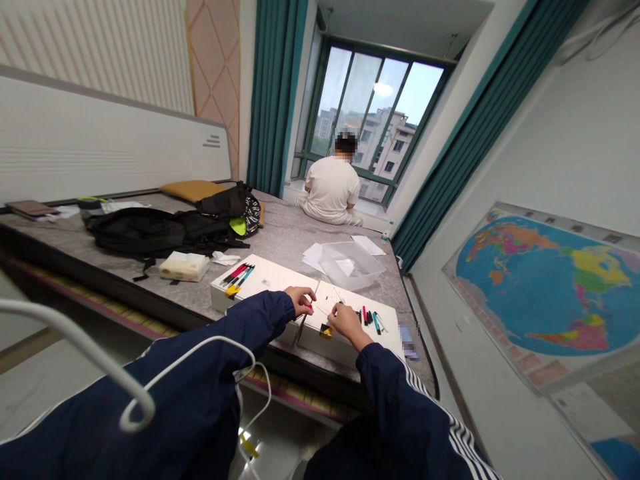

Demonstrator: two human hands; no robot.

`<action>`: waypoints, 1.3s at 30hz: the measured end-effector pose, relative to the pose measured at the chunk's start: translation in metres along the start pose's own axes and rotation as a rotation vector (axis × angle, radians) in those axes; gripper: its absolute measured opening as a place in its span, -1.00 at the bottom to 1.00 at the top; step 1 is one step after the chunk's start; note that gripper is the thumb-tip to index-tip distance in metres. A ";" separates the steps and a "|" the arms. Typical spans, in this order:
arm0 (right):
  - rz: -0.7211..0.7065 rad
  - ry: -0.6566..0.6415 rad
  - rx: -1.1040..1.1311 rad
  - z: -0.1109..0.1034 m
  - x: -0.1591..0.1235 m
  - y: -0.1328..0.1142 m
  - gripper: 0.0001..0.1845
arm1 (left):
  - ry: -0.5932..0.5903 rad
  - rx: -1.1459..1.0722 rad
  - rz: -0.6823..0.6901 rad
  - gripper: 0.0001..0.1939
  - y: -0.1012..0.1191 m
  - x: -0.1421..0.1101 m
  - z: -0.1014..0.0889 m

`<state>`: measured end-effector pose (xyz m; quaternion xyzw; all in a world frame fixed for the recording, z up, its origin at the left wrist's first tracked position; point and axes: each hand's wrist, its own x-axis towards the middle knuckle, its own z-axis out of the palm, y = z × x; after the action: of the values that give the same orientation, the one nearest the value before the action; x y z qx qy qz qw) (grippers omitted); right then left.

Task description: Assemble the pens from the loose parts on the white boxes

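Observation:
My left hand (299, 300) is closed round a small red pen part (310, 307), over the inner edge of the left white box. My right hand (346, 321) is above the right white box (390, 343), thumb and finger pinched together on what looks like a thin, pale stick; its kind is too small to make out. Beside the right hand lie loose pen parts (370, 317) in red, black and teal, with thin pale sticks among them. On the left white box (280, 277) several whole pens (239, 275), red, black and teal, lie side by side.
Both boxes stand at the edge of a grey bed. Behind them are a clear plastic bin (350, 263) and white papers (369, 245). A tissue pack (185, 266) and black backpack (165, 227) lie left. A person (333, 189) sits by the window. A white cable (200, 343) crosses my left sleeve.

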<state>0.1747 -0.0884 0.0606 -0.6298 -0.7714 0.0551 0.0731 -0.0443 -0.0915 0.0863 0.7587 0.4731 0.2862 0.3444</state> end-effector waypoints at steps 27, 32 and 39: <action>-0.431 -0.136 -0.269 -0.098 -0.067 -0.010 -0.76 | -0.320 0.447 0.151 -0.69 0.036 -0.004 0.008; -0.451 -0.123 -0.251 -0.095 -0.068 -0.008 -0.77 | -0.303 0.451 0.182 -0.72 0.033 -0.005 0.007; -0.498 -0.094 -0.202 -0.086 -0.065 -0.018 -0.79 | -0.288 0.440 0.248 -0.77 0.033 -0.006 0.014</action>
<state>0.1857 -0.1561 0.1453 -0.4217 -0.9065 -0.0128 -0.0148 -0.0186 -0.1109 0.1031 0.9001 0.3738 0.1058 0.1975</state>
